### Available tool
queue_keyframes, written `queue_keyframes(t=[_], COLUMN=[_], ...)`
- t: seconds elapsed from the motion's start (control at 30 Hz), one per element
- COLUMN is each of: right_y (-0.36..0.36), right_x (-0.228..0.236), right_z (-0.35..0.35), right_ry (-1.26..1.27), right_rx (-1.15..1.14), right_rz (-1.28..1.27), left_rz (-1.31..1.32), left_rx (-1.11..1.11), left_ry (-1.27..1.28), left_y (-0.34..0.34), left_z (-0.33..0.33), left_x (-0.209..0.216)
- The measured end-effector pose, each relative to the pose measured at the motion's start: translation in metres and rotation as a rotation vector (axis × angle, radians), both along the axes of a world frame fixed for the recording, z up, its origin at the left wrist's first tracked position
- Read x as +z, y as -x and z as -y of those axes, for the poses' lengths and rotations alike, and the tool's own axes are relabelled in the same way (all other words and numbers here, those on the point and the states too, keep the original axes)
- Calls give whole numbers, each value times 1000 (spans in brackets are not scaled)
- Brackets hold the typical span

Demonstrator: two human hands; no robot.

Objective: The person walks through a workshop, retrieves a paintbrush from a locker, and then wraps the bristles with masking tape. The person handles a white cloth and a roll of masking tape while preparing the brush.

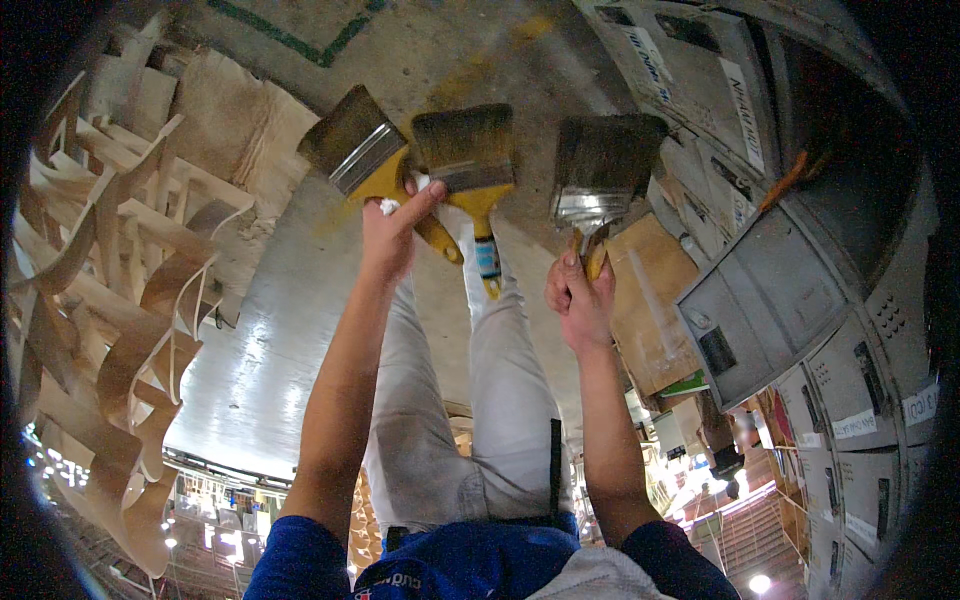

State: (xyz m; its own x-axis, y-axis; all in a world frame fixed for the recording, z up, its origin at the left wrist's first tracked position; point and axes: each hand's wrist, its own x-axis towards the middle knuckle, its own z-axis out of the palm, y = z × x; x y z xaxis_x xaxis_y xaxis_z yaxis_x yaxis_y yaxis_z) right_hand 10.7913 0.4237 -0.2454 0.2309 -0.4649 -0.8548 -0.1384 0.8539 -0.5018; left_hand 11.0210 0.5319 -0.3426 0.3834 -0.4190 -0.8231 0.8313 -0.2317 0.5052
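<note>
My left hand (pixel 400 225) is closed around two wide paintbrushes, bristles pointing away from me. One paintbrush (pixel 375 160) tilts to the left, its yellow handle crossing under my palm. Beside it, the middle paintbrush (pixel 470 170) is pinched near its ferrule under my thumb, and its yellow handle with a blue band hangs toward me. Something small and white shows at the fingers. On the right, my right hand (pixel 582 295) grips a third wide paintbrush (pixel 605 165) by its handle, mostly hidden by the fingers. Dark bristles fan out beyond its shiny ferrule.
Bent plywood pieces (pixel 130 280) are piled at the left, near a brown sheet (pixel 235 125). Grey lockers (pixel 840 390) line the right side; one locker door (pixel 765 300) stands ajar toward me. A brown board (pixel 650 300) lies beside my right hand, on the concrete floor (pixel 290 330) side.
</note>
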Motion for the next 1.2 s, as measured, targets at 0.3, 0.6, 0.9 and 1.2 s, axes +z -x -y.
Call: queue_keyframes(t=[0.3, 0.6, 0.9, 1.2], right_y=[-10, -25, -67, -76], right_x=[-46, -86, -28, 46], right_z=[0, -47, -57, 57], right_ry=[-1, 617, 515, 460], right_rx=[-10, 505, 942, 1258], right_rz=[-178, -616, -462, -337], left_rz=[276, 204, -326, -57], left_rx=[-176, -259, 76, 13], left_ry=[-55, -120, 138, -47], left_y=[-33, 18, 66, 44], left_z=[-10, -54, -32, 18], left_x=[-168, -91, -16, 8])
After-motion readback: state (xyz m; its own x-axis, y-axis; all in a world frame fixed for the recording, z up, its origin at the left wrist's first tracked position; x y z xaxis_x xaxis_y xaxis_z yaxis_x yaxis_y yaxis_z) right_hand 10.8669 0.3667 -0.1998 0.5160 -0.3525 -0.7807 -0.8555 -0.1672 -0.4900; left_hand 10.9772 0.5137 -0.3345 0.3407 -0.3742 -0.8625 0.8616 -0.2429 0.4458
